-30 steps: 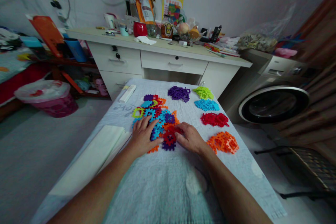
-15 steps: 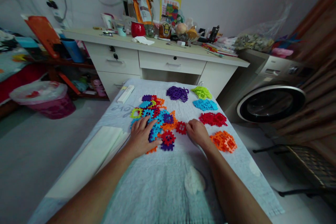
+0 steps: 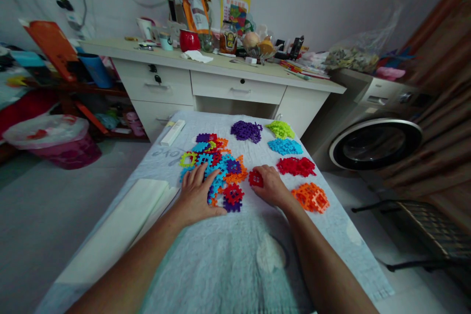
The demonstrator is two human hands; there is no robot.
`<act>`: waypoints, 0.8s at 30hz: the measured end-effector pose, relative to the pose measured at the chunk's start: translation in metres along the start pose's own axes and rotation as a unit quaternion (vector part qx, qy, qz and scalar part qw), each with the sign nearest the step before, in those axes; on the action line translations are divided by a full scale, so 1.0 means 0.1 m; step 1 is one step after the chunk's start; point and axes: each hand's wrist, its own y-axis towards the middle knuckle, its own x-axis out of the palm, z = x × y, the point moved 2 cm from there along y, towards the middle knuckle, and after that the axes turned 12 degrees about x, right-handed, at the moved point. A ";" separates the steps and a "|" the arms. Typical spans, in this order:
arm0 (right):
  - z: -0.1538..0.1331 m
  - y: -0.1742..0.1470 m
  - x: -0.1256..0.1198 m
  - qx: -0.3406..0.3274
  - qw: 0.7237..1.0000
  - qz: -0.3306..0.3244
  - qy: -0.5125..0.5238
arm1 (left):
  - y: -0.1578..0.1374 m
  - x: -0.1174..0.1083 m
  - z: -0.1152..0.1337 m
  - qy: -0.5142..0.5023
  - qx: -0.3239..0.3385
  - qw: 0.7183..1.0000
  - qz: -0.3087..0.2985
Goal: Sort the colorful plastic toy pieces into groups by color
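Note:
A mixed heap of interlocking plastic building tiles (image 3: 220,159), in blue, orange, red, purple and lime, lies on the cloth-covered table. My left hand (image 3: 196,196) rests on the heap's near left side, fingers spread. My right hand (image 3: 271,185) grips a red square tile (image 3: 254,178) just right of the heap; its fingertips are partly hidden. Close to my left thumb, a red tile (image 3: 233,192) overlaps a purple one. Sorted by colour are a purple pile (image 3: 246,131), a lime pile (image 3: 280,129), a blue pile (image 3: 285,146), a red pile (image 3: 296,166) and an orange pile (image 3: 311,197).
A long white box (image 3: 172,132) sits at the table's far left corner, and a folded white sheet (image 3: 121,225) along the left edge. Behind stands a white desk (image 3: 239,81) covered with household items. A washing machine (image 3: 368,122) is at right, a pink bin (image 3: 62,144) at left.
My right hand has shifted slightly left and its fingers now reach over the red tile. My left hand stays on the heap, with its fingers still spread. The camera view has moved slightly.

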 end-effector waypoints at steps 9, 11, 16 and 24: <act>0.69 0.06 -0.53 0.237 0.949 0.183 -0.098 | 0.02 -0.01 0.05 0.012 0.001 1.000 0.012; 0.82 0.04 -0.58 0.279 0.932 0.192 -0.127 | 0.02 -0.01 0.06 0.019 0.002 1.000 0.012; 0.97 0.03 -0.56 0.306 0.920 0.195 -0.151 | 0.02 0.01 0.04 0.027 0.007 0.999 0.021; 0.98 0.04 -0.55 0.296 0.925 0.184 -0.152 | 0.04 -0.02 0.03 0.029 -0.011 0.999 0.022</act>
